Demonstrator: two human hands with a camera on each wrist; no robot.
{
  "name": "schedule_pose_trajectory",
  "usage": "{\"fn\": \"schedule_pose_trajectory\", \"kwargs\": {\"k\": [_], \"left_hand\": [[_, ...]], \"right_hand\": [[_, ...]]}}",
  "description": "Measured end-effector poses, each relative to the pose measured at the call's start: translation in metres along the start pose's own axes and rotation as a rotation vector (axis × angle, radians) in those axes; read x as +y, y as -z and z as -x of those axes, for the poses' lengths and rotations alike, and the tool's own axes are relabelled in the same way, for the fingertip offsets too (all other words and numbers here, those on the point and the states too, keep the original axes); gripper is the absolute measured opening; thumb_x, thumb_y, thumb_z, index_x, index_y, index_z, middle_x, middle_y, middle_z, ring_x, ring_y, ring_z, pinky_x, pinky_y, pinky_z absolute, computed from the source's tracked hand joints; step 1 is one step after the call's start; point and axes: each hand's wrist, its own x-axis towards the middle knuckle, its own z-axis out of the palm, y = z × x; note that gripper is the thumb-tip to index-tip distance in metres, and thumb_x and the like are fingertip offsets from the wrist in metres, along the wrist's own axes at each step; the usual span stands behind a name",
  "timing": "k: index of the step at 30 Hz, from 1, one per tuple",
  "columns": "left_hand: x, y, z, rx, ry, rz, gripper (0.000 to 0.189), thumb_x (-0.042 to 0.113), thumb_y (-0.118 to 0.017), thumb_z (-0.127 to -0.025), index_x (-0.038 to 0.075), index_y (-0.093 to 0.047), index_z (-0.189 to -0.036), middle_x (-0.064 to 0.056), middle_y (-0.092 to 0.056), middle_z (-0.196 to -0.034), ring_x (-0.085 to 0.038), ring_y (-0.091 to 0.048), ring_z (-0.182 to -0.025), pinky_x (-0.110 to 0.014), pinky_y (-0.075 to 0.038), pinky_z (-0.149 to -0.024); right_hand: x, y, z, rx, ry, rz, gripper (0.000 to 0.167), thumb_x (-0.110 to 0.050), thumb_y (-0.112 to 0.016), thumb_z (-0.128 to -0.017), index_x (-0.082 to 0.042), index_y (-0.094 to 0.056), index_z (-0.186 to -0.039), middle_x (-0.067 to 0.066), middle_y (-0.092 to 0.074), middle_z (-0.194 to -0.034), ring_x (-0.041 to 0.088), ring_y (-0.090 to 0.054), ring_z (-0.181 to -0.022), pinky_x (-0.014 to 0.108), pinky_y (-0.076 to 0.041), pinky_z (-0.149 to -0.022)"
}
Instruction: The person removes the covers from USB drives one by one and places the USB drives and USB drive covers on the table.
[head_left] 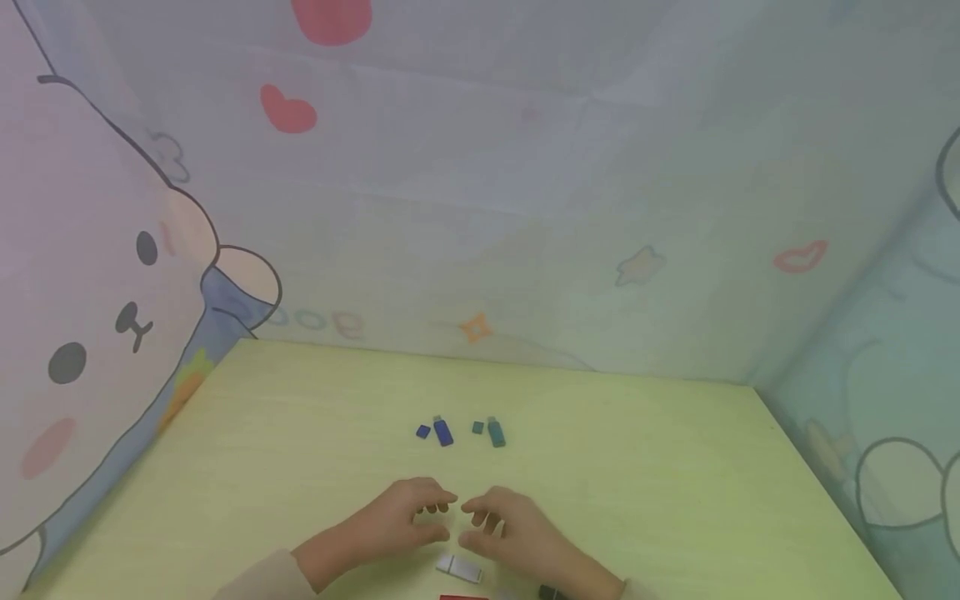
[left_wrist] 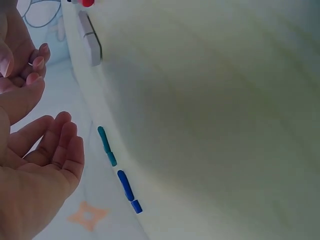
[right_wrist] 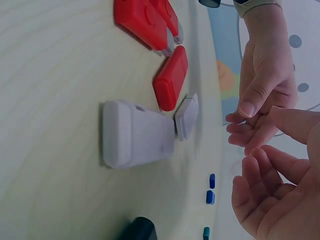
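Note:
My left hand (head_left: pixel 408 517) and right hand (head_left: pixel 517 533) hover over the table with palms facing and fingertips a short gap apart. Both have loosely bent fingers and hold nothing. Just below them in the head view lies a white USB stick (head_left: pixel 459 568) with its cap on. Farther back are a blue USB stick (head_left: pixel 443 432) with its small blue cap (head_left: pixel 423 432) beside it, and a teal USB stick (head_left: pixel 497 432) with its teal cap (head_left: pixel 477 427) beside it.
Red block-like pieces (right_wrist: pixel 171 79) and a larger white block-like piece (right_wrist: pixel 137 134) lie close by in the right wrist view. A dark object (right_wrist: pixel 140 229) is partly cut off there. A cartoon-printed cloth (head_left: pixel 480 208) hangs behind the table (head_left: pixel 637 467).

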Motion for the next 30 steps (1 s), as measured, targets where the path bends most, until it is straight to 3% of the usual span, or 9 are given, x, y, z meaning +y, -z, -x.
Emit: {"fn": "schedule_pose_trajectory", "kwargs": {"k": [11,18,26,30], "left_hand": [[-0.008,-0.014,0.005,-0.037,0.018,0.001,0.036,0.014,-0.076,-0.081,-0.003,-0.067,-0.111,-0.002,-0.066,-0.096,-0.007,-0.057,-0.086,-0.024,-0.05,-0.077],[-0.009,-0.015,0.006,-0.082,0.033,-0.018,0.036,0.016,-0.077,-0.08,-0.002,-0.068,-0.11,0.001,-0.065,-0.094,-0.003,-0.054,-0.083,-0.023,-0.049,-0.077],[-0.008,-0.016,0.006,-0.11,0.0,-0.06,0.031,0.014,-0.077,-0.079,0.002,-0.07,-0.107,0.007,-0.06,-0.087,0.0,-0.049,-0.078,-0.021,-0.047,-0.074],[-0.008,-0.017,0.005,-0.117,0.02,-0.049,0.028,0.014,-0.077,-0.079,0.006,-0.071,-0.106,0.011,-0.056,-0.084,0.001,-0.046,-0.076,-0.02,-0.045,-0.071]], "right_hand": [[0.01,-0.011,0.002,-0.041,-0.064,-0.032,0.036,-0.024,-0.07,-0.088,-0.001,-0.064,-0.115,-0.001,-0.061,-0.092,0.002,-0.053,-0.078,0.02,-0.046,-0.065],[0.012,-0.017,0.002,-0.073,-0.154,-0.047,0.036,-0.026,-0.074,-0.084,-0.005,-0.066,-0.113,-0.005,-0.06,-0.089,0.006,-0.052,-0.079,0.024,-0.045,-0.069],[0.017,-0.02,0.005,-0.092,-0.115,-0.012,0.037,-0.026,-0.074,-0.084,-0.004,-0.066,-0.112,-0.006,-0.06,-0.091,0.004,-0.054,-0.08,0.025,-0.048,-0.073],[0.016,-0.02,0.005,-0.1,-0.129,-0.015,0.036,-0.027,-0.074,-0.083,-0.006,-0.066,-0.112,-0.006,-0.062,-0.095,0.005,-0.055,-0.083,0.026,-0.049,-0.075]]}}
